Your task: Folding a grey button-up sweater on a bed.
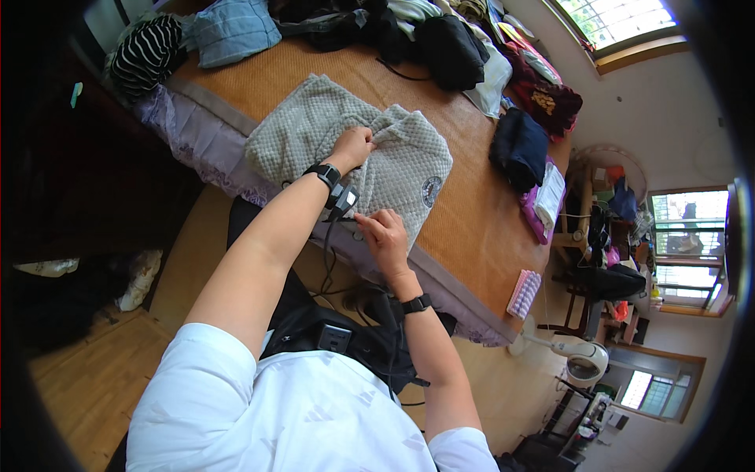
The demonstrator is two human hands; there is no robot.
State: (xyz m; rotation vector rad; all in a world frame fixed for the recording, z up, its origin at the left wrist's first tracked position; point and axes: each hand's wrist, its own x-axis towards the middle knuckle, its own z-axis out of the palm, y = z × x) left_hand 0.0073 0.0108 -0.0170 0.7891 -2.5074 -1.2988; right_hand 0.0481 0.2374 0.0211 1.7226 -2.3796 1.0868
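Observation:
A pale grey waffle-textured fleece garment lies partly folded near the edge of the bed, with a round dark patch on its right part. My left hand is closed on a fold in the middle of the fabric. At the garment's near edge, my right hand pinches the cloth between thumb and fingers. Each wrist carries a black band, and a small dark device with a cable hangs by my left wrist. What lies under the top layer of fleece is hidden.
The bed has an orange-brown woven mat and a lilac lace skirt. Along its far side are a light blue folded cloth, a black bundle and a navy folded garment. A pink-and-lilac ridged item sits near the right corner; a fan stands beyond.

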